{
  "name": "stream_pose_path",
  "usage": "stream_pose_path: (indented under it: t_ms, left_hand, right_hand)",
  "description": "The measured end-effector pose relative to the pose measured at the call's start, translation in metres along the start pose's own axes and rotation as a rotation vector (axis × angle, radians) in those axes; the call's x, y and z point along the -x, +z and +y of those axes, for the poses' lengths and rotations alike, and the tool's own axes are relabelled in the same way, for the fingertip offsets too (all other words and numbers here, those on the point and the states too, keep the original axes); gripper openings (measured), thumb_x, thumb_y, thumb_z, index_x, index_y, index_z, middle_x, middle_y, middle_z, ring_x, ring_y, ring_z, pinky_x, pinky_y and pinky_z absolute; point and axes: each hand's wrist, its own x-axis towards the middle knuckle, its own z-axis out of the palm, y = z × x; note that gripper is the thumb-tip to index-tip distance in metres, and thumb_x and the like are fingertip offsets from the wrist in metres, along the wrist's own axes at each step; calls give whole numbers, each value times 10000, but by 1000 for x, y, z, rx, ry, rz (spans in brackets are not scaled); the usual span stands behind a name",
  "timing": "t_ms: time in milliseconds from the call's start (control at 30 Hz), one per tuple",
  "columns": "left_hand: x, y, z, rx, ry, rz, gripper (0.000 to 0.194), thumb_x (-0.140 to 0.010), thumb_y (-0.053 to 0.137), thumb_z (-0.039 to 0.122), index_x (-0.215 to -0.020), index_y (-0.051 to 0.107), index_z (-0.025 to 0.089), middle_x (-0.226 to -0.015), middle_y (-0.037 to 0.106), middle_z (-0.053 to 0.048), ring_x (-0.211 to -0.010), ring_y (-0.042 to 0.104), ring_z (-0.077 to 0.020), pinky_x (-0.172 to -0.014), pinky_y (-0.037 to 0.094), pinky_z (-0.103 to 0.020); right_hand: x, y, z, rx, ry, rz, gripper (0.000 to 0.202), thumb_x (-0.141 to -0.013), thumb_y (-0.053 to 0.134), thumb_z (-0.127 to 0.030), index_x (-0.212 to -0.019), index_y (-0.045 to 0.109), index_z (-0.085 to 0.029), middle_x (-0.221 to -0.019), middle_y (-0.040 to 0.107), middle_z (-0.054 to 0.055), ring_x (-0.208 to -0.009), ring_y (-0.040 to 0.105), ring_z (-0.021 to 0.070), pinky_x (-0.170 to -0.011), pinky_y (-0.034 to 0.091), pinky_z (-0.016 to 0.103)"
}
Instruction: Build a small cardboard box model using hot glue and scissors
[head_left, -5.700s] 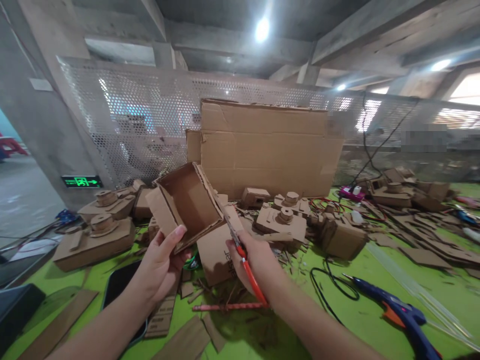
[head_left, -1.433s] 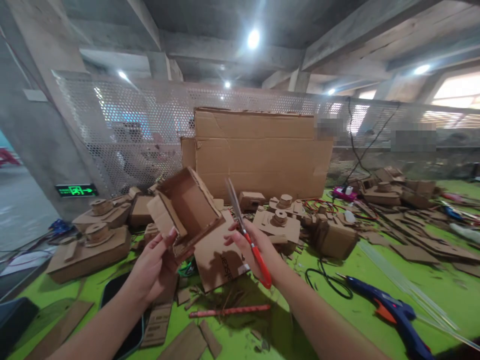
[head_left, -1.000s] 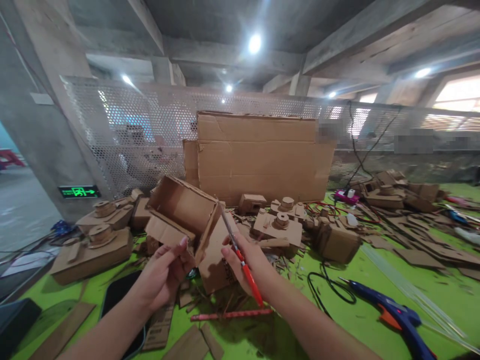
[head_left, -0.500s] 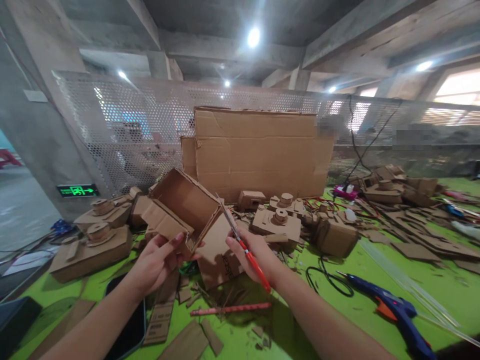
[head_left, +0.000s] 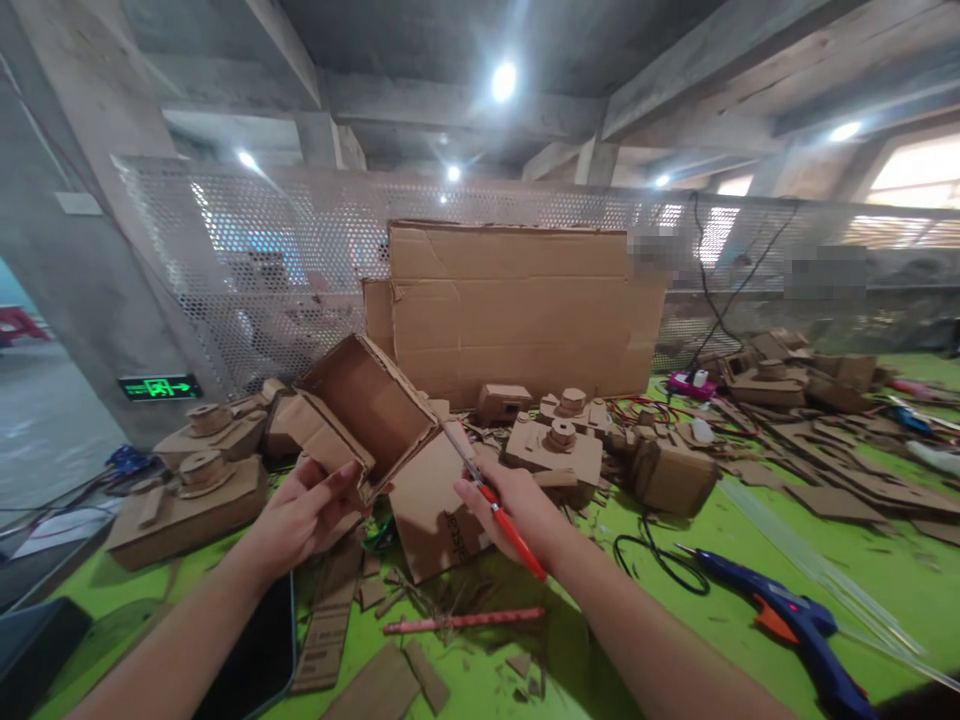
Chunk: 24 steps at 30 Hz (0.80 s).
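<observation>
An open cardboard box point(head_left: 401, 400) is tilted in the air above the littered table, its hollow side facing up toward me. My left hand point(head_left: 315, 510) grips its near lower corner, thumb on the outer wall and fingers partly hidden beneath. In my right hand point(head_left: 510, 500) is a pair of scissors point(head_left: 517, 545) with red handles. The blades point up and left and meet the box's right edge; whether they cut into it I cannot tell. Below the box lies a flat cardboard piece point(head_left: 439, 510) with printed letters.
A blue glue gun point(head_left: 787, 610) lies at right beside clear glue sticks point(head_left: 825, 570). Cardboard models point(head_left: 555, 450) stand behind my hands and at left point(head_left: 187, 500). A red-pink pencil-like stick point(head_left: 465, 620) and scraps lie in front. A large cardboard sheet point(head_left: 517, 310) stands at the back.
The box and my left hand have shifted slightly left. The scissors stay at the box's right edge, with their tips now less visible beyond it. The view has moved a little.
</observation>
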Motion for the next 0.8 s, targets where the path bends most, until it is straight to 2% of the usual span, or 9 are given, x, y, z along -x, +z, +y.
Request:
stream_pose_path:
  t_ms: [133, 233, 400, 500, 567, 667, 800]
  left_hand:
    - [-3, -5, -6, -13, -5, 23, 292, -549, 925, 36, -682, 695, 158, -634, 732, -15, -531, 691, -181, -506, 605, -262]
    - [-4, -13, -12, -38, -27, 0, 300, -565, 950, 87, -703, 694, 158, -682, 743, -22, -581, 704, -170, -559, 604, -248]
    - [-1, -21, -22, -160, -72, -80, 307, -620, 968, 202, -639, 665, 156, -585, 659, 11, -504, 600, -87, -450, 476, -140]
    - [-3, -20, -23, -62, -36, -41, 323, -567, 988, 189, -706, 698, 169, -699, 738, -8, -562, 642, -105, -527, 554, -179]
    - [-5, -17, -21, 13, -18, 12, 362, -516, 994, 153, -663, 664, 171, -731, 763, -18, -612, 689, -138, -588, 606, -227]
    - [-5, -10, -14, 63, -19, 83, 390, -513, 961, 82, -589, 590, 177, -651, 737, -5, -608, 711, -161, -584, 625, -246]
    - [-3, -1, -9, 74, -19, 86, 354, -535, 920, 21, -631, 622, 186, -625, 725, 17, -538, 687, -149, -511, 607, -225]
  right_hand:
    - [-2, 4, 5, 57, 31, 51, 317, -988, 532, -492, -819, 626, -240, -634, 607, 4, -552, 508, 165, -558, 376, 251]
    - [-4, 8, 10, 100, 60, 101, 355, -963, 544, -509, -754, 640, -239, -582, 567, 1, -517, 472, 159, -539, 364, 252]
    - [-4, 1, 7, 71, 72, 97, 283, -921, 609, -499, -821, 653, -239, -577, 510, -37, -525, 430, 140, -541, 354, 243]
    - [-2, -7, 0, -38, 16, 68, 222, -952, 572, -452, -900, 609, -239, -647, 529, -44, -588, 460, 143, -589, 388, 241]
    - [-1, -10, -3, -98, -20, 40, 188, -979, 524, -419, -960, 581, -241, -681, 544, -43, -616, 487, 148, -628, 412, 249]
    - [-1, -7, -2, -85, -16, -1, 151, -964, 531, -370, -1031, 580, -244, -721, 594, -31, -619, 515, 155, -635, 422, 257]
    - [0, 1, 3, 14, -5, -4, 139, -940, 566, -353, -1012, 617, -245, -728, 644, -4, -606, 542, 164, -602, 406, 251]
